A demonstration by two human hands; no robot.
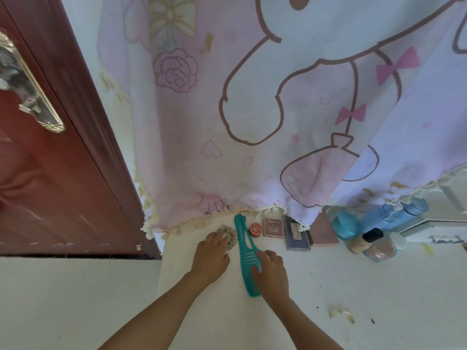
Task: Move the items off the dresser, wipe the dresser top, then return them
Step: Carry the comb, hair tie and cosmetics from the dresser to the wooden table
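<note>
My left hand (212, 251) curls over the grey scrunchie (231, 234) near the dresser's (328, 286) left edge, by the door (63, 173). My right hand (271, 271) grips the teal comb (242, 238) just beside it. Bare top spreads toward me. Behind, a red tin (255, 229), pink compact (273, 227), dark palette (297, 236) and blue bottles (394, 215) line the curtain's (252, 122) hem.

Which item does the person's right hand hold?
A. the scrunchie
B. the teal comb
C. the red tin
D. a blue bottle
B: the right hand has its fingers curled round the toothed end of the comb, which lies on the dresser top.
</note>
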